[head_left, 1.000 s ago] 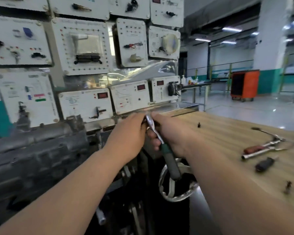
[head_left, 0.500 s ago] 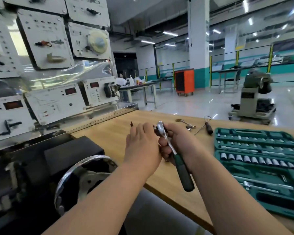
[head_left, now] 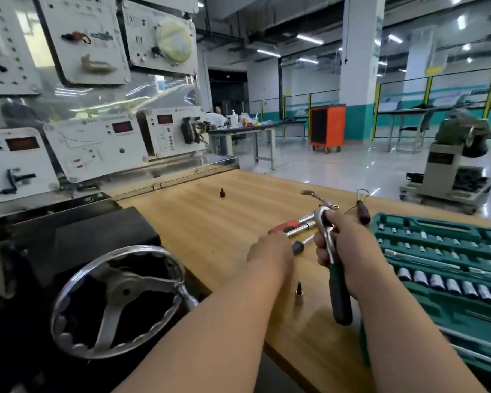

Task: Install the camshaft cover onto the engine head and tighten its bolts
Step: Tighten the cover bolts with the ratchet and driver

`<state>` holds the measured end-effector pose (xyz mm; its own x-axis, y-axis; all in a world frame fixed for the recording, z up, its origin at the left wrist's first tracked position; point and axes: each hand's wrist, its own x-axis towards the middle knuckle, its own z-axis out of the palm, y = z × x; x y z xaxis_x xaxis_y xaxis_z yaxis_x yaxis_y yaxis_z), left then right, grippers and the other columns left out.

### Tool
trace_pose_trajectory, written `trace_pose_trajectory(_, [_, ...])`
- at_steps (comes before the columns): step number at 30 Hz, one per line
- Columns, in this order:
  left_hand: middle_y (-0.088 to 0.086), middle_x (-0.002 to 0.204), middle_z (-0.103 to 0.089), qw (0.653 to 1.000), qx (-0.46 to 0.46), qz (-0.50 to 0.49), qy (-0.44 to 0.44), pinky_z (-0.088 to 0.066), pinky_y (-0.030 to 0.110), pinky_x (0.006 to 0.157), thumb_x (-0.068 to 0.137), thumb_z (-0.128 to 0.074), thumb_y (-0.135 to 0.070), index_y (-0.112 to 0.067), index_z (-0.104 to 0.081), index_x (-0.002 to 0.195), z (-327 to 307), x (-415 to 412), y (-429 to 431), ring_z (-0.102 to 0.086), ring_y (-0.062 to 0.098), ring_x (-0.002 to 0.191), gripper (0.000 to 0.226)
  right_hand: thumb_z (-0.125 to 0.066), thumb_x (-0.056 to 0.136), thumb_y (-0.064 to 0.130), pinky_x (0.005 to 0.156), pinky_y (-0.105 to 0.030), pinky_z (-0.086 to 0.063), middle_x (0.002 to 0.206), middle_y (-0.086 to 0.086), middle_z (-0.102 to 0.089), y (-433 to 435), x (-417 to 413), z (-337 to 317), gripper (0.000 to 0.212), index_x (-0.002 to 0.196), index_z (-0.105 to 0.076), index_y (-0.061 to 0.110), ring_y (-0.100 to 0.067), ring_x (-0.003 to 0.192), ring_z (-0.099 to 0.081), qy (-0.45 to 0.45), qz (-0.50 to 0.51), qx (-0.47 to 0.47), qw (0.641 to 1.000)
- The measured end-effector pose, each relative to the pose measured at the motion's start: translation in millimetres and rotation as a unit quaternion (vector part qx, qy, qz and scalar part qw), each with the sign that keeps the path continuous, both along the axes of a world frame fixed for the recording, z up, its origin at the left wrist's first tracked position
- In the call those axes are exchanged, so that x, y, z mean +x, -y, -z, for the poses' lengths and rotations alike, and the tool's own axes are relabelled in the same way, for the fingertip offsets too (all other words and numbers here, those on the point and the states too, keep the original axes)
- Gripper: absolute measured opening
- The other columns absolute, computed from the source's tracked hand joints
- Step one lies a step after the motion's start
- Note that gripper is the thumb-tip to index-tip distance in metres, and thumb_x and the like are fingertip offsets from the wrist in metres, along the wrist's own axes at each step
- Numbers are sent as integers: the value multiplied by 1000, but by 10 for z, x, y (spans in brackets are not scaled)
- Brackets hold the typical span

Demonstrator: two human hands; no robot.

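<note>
Wooden bench (head_left: pixel 210 222), workshop. Your right hand (head_left: pixel 349 251) grips ratchet (head_left: pixel 338 287), thumb on head. Your left hand (head_left: pixel 270 256), 9 o'clock of it, over loose tools (head_left: pixel 288 227); fingers hidden, grasp cannot be told. Camshaft cover: out of view. Step, likely: tooling up; next, socket from case (head_left: pixel 448 222) at 3 o'clock.

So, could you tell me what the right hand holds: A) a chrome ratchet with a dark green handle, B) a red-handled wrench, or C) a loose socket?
A: the right hand grips the chrome ratchet with a dark green handle just below its head.
</note>
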<state>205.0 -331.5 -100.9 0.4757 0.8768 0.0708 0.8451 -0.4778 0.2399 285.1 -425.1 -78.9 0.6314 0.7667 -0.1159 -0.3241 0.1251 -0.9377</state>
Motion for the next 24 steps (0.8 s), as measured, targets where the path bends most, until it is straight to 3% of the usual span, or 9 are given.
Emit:
trace_pose_trajectory(3, [7, 108, -62, 999, 0, 1, 53, -47, 32, 77, 91, -55, -24, -12, -55, 119, -57, -58, -36, -60, 27, 97, 30, -57, 91, 34, 48, -31, -37, 54, -7, -59, -6, -46, 20, 29, 75, -65, 12, -18, 39, -45, 87, -7, -11, 996])
trace_pose_trajectory(5, [-2, 85, -57, 990, 38, -9, 139, -42, 28, 59, 87, -59, -27, -21, -55, 98, -138, -307, -5, -57, 18, 75, 12, -54, 94, 32, 48, -30, -36, 54, -7, -58, 22, -150, 2, 31, 71, -65, 14, -16, 40, -44, 167, -37, -11, 985])
trace_pose_trajectory(7, [-8, 76, -51, 964, 61, -25, 259, -32, 24, 48, 82, -64, -32, -30, -41, 79, -287, -707, 43, -49, 9, 62, 23, -51, 96, 29, 43, -25, -36, 53, -5, -57, 56, -337, -49, 35, 71, -65, 9, -15, 40, -43, 250, -74, -4, 965])
trace_pose_trajectory(9, [-11, 77, -51, 926, 76, -38, 368, -31, 19, 46, 78, -69, -38, -31, -37, 78, -489, -1178, 106, -50, 5, 61, 33, -49, 97, 27, 38, -17, -35, 50, -2, -57, 99, -587, -116, 37, 73, -60, 1, -11, 38, -44, 314, -96, 3, 945])
trace_pose_trajectory(12, [-13, 83, -51, 868, 98, -66, 482, -33, 18, 53, 70, -74, -46, -33, -37, 83, -800, -1941, 266, -52, 2, 70, 42, -49, 98, 27, 39, -19, -37, 50, -3, -57, 153, -1088, -217, 36, 67, -58, 10, -13, 40, -45, 313, -155, 34, 937])
trace_pose_trajectory(15, [-13, 84, -53, 831, 121, -88, 536, -36, 11, 54, 68, -79, -42, -32, -38, 84, -1018, -2672, 449, -55, -4, 72, 45, -53, 94, 36, 45, -27, -37, 52, -8, -57, 159, -1783, -374, 37, 63, -63, 18, -18, 42, -46, 265, -227, 52, 936])
trace_pose_trajectory(18, [-14, 82, -62, 818, 147, -88, 549, -42, 8, 58, 70, -80, -35, -32, -38, 84, -1137, -3373, 631, -59, -9, 72, 44, -54, 92, 34, 37, -19, -30, 46, -8, -49, 135, -2580, -684, 40, 55, -63, 21, -17, 34, -38, 158, -347, 105, 919])
trace_pose_trajectory(21, [-22, 84, -63, 862, 185, -62, 467, -51, 23, 67, 71, -79, -34, -41, -37, 84, -1220, -4049, 843, -64, -2, 77, 45, -51, 88, 37, 36, -19, -27, 44, -6, -46, 84, -3260, -1083, 40, 53, -64, 23, -16, 31, -34, 141, -433, 159, 876])
trace_pose_trajectory(24, [-27, 89, -59, 902, 222, -45, 368, -50, 16, 63, 71, -79, -33, -48, -36, 86, -1341, -4658, 1046, -62, -7, 75, 48, -49, 93, 38, 35, -18, -29, 42, -5, -48, 12, -3753, -1370, 50, 48, -62, 20, -17, 31, -35, 172, -469, 164, 851])
